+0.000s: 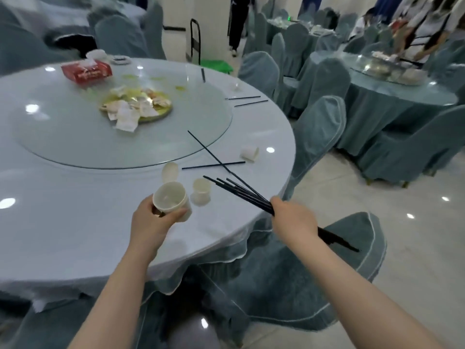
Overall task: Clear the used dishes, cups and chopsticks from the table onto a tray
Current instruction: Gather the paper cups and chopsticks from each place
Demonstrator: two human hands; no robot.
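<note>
round banquet table (75, 222) in a hall of covered chairs: the left hand (153, 217) curls around stacked paper cups (171, 197), apparently nested to free space. the right hand (293, 217) grips a bundle of black chopsticks (241, 191), while crossed chopsticks (214, 157) and a tipped cup (250, 153) await collection; no tray is in view.

Left grip (153, 220) curled, holding; right grip (293, 217) fisted, holding.

Tissue box (86, 71) print (white) unreadable.
</note>
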